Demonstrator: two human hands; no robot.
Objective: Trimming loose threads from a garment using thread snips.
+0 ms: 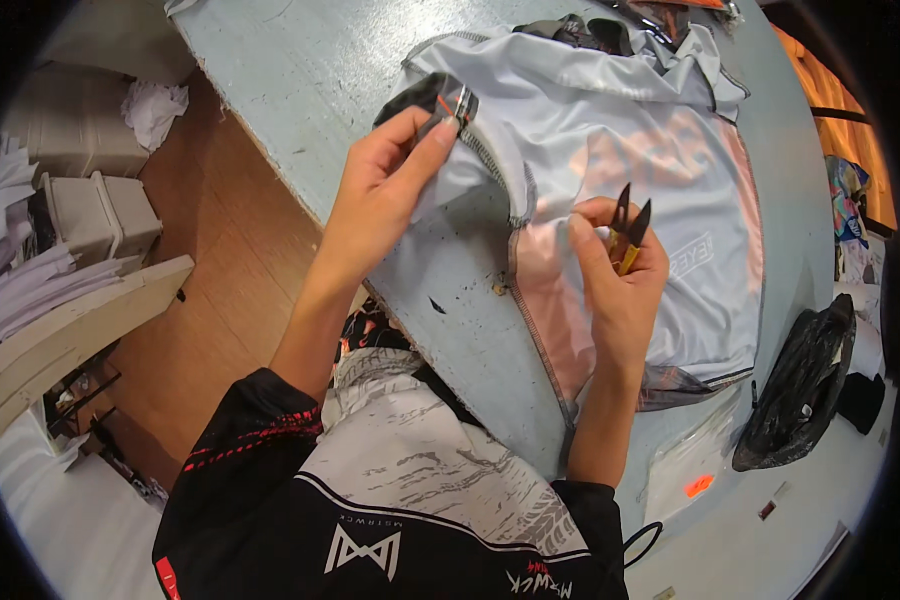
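A pale jersey (610, 110) lies on the table, its overlocked seams showing and printed lettering showing faintly through the cloth. My left hand (400, 165) pinches the dark edge of its sleeve (425, 100) between thumb and fingers, lifting it a little. In my right hand (620, 265), over the jersey's side panel, is a pair of thread snips (627, 235) with dark blades apart and yellow handles. The blades point away from me. My right thumb and fingertips also come close to the cloth; whether they grip it I cannot tell.
The grey-blue table (280, 80) has a worn left edge. A black plastic bag (800, 385) lies on the right, beside a clear plastic sleeve (695, 470) with an orange sticker. Packaged items (665, 20) sit at the far edge. Grey bins (100, 215) and papers stand left, above the wooden floor.
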